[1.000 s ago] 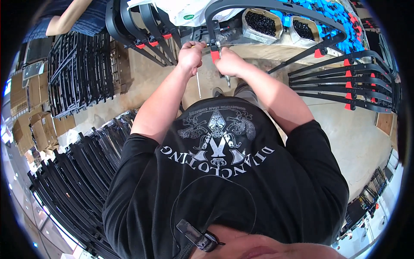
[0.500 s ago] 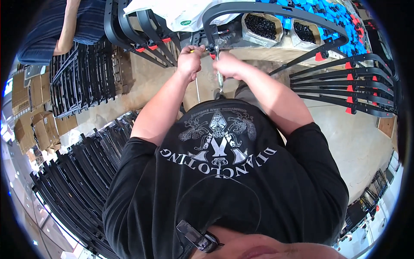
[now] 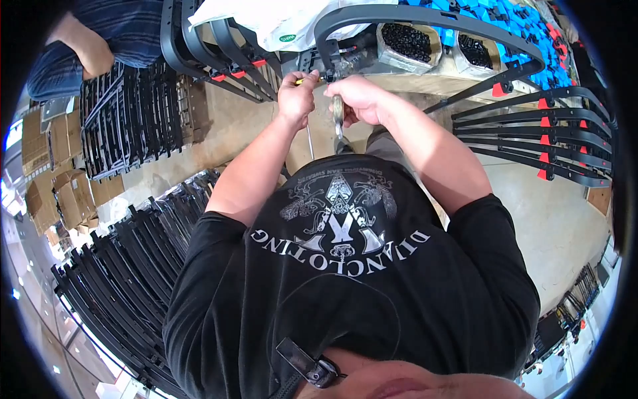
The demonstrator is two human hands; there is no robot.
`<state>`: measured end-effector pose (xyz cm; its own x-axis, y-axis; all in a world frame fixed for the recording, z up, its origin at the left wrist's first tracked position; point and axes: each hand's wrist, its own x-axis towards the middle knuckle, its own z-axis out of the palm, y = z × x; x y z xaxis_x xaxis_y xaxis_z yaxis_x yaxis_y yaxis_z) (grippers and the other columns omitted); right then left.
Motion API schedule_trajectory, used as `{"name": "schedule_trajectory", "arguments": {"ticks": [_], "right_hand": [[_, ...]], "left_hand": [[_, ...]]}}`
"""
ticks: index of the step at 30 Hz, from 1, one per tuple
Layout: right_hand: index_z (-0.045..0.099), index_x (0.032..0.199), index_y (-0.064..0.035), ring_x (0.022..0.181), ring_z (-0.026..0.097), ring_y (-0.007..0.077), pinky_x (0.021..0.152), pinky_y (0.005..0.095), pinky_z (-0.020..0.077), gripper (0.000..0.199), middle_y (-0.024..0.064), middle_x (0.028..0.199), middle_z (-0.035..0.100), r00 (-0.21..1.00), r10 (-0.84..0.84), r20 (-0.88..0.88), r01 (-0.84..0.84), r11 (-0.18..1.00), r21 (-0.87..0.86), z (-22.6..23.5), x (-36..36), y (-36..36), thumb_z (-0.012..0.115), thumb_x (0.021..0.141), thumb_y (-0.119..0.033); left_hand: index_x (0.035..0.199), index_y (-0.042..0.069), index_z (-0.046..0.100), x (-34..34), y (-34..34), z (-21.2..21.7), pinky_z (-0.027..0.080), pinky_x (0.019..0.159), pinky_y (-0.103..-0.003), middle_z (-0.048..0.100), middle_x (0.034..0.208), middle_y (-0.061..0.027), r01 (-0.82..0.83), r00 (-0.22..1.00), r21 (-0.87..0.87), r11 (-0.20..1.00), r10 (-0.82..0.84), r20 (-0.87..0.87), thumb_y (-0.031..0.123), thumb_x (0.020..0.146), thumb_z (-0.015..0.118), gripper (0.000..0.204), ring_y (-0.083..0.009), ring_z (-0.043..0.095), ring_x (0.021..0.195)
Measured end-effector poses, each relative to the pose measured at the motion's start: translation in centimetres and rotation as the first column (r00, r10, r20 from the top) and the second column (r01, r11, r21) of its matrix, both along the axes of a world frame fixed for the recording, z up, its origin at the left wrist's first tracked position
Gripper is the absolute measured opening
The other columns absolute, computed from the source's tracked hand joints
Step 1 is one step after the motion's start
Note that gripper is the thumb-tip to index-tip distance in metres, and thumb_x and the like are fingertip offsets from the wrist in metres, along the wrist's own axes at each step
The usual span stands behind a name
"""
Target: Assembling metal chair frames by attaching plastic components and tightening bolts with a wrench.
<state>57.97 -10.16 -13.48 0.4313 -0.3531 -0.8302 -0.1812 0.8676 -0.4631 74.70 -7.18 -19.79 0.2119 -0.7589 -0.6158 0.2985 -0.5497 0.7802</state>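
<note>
A large curved black frame (image 3: 425,20) arches across the top of the view. My left hand (image 3: 296,98) is closed around a tool with a yellow tip, pressed against the frame's left end. Beside it my right hand (image 3: 357,100) grips a small metal part (image 3: 338,112) that hangs below the fingers. Both hands meet at the joint of the frame, where a dark fitting (image 3: 332,61) sits. What lies under the palms is hidden.
Stacks of black curved frames lie at left (image 3: 126,123) and lower left (image 3: 126,272). More frames with red clips fan out at right (image 3: 545,126). Two boxes of black screws (image 3: 405,43) and blue parts (image 3: 512,26) sit on the bench. Another person's arm (image 3: 83,50) is at upper left.
The view has shifted a little. My two hands have stayed together at the frame's joint, with only small shifts of the fingers.
</note>
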Motion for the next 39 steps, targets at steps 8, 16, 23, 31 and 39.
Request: {"name": "schedule_trajectory", "arguments": {"ticks": [8,16,23,31,39], "right_hand": [[0.059,0.109,0.0083,0.073,0.072,0.0322,0.069,0.0488,0.0597,0.029,0.0200,0.095,0.071,0.996,0.071,0.059,-0.073,0.997,0.033,-0.2,-0.6,-0.3,0.059,0.087,-0.010],[0.057,0.117,0.0059,0.071,0.071,0.0312,0.063,0.0460,0.0586,0.038,0.0198,0.107,0.069,0.993,0.116,0.040,-0.115,0.993,-0.010,-0.6,-0.7,-0.5,0.064,0.089,-0.018],[0.059,0.099,0.0009,0.057,0.062,0.0283,0.050,0.0421,0.0528,0.019,0.0122,0.082,0.065,0.856,0.179,-0.485,-0.424,0.780,-0.461,-3.5,0.2,1.4,0.054,0.095,-0.017],[0.059,0.109,0.0077,0.071,0.071,0.0344,0.058,0.0490,0.0585,0.033,0.0197,0.092,0.070,0.747,0.232,-0.623,-0.565,0.714,-0.413,-5.3,0.6,2.5,0.059,0.094,-0.021],[0.062,0.097,-0.0005,0.065,0.067,0.0278,0.060,0.0469,0.0561,0.020,0.0114,0.079,0.066,0.615,-0.152,-0.773,-0.650,0.456,-0.607,-8.2,0.5,3.3,0.055,0.094,-0.020]], "left_hand": [[0.100,0.010,0.057,-0.2,-0.2,-0.5,0.026,0.036,-0.027,0.051,0.063,0.0023,-0.020,0.999,-0.032,0.999,0.021,0.043,0.026,0.094,0.076,0.026,-0.0068,0.036,0.042],[0.100,0.010,0.056,-0.1,-0.3,-0.5,0.026,0.036,-0.027,0.053,0.064,0.0021,-0.026,1.000,-0.044,0.999,0.027,0.007,0.026,0.094,0.076,0.026,-0.0065,0.037,0.042],[0.098,0.011,0.057,-0.1,0.0,-0.7,0.026,0.036,-0.027,0.049,0.060,0.0033,-0.013,1.000,-0.049,0.999,0.015,0.025,0.025,0.093,0.077,0.024,-0.0067,0.037,0.041],[0.096,0.011,0.057,-0.5,-0.1,-0.1,0.025,0.036,-0.026,0.048,0.059,0.0039,-0.007,1.000,-0.018,1.000,0.008,0.024,0.024,0.094,0.076,0.023,-0.0065,0.036,0.041],[0.097,0.011,0.057,-1.0,-0.4,0.2,0.025,0.036,-0.026,0.046,0.059,0.0041,-0.010,1.000,-0.025,1.000,0.010,0.011,0.024,0.095,0.074,0.022,-0.0064,0.036,0.041]]}}
